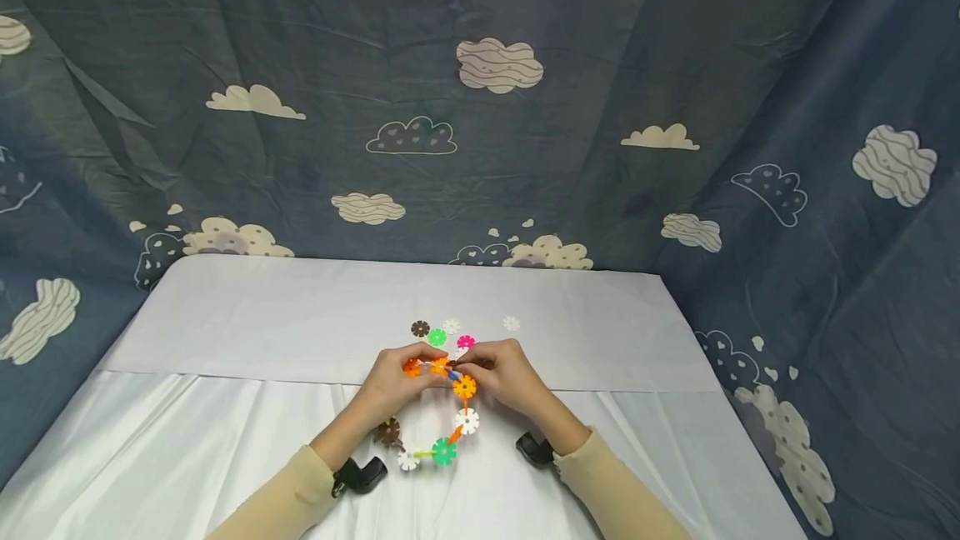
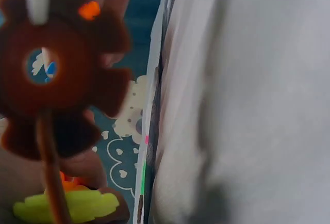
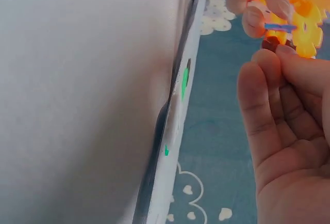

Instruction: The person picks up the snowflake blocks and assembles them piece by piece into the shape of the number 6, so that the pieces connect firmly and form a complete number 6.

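A chain of notched plastic discs loops between the two hands. In the head view it includes an orange disc (image 1: 464, 387), a white disc (image 1: 467, 421), a green disc (image 1: 444, 452) and a brown disc (image 1: 387, 432). My left hand (image 1: 393, 377) grips the upper part of this loop, among orange discs. Opposite it, my right hand (image 1: 510, 373) pinches a small dark brown disc (image 3: 270, 43) between thumb and forefinger, mostly hidden by the fingertips. A blue disc (image 3: 280, 28) sits edge-on right beside it. Close to the left wrist camera hangs a reddish-brown disc (image 2: 62, 90).
Beyond the hands, loose discs lie on the white-covered table (image 1: 300, 315): a brown one (image 1: 420, 328), a green one (image 1: 437, 337), a pink one (image 1: 466, 342) and several white ones (image 1: 512, 323). Black cameras (image 1: 363, 475) are strapped at the wrists. A dark cloud-print curtain (image 1: 420, 190) stands behind.
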`<state>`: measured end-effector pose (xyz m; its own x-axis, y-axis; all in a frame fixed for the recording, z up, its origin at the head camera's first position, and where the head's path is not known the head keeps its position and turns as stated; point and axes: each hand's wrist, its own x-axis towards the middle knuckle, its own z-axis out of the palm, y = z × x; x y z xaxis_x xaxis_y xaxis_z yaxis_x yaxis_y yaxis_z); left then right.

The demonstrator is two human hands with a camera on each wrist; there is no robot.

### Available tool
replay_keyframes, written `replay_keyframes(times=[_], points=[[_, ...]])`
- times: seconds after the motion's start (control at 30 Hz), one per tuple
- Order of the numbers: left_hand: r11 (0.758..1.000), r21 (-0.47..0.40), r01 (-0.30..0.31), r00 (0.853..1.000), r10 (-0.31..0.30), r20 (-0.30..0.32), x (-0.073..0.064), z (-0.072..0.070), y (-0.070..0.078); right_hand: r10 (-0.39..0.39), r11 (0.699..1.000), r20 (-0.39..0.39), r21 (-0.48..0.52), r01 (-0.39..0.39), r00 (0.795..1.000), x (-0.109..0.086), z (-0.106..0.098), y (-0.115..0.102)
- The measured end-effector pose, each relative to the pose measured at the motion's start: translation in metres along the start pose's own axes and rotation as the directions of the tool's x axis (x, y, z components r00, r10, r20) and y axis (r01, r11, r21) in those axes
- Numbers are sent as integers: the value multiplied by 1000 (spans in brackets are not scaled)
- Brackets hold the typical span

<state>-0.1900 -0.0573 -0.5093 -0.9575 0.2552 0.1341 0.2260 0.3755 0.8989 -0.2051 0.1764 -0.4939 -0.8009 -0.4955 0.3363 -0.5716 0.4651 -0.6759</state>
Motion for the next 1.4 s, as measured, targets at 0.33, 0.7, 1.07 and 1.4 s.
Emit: replay_keyframes(times=[0.33,0.7,1.07,1.4], points=[[994,103,19,1000,-19,-6,3,-11,2,242,970,14,-40,-241,970,6,-23,17],[954,293,-57,997,39,67,7,-23,2,423,839,36,-393,-377,905,5,-12,17],[896,412,-166,983,181,2,2,-15,9,412,902,-16,-139,-410,911,7,-19,17],[864,257,-433,891,453,-20,2,-16,8,351,863,158,326,-385,923,7,-20,-13]])
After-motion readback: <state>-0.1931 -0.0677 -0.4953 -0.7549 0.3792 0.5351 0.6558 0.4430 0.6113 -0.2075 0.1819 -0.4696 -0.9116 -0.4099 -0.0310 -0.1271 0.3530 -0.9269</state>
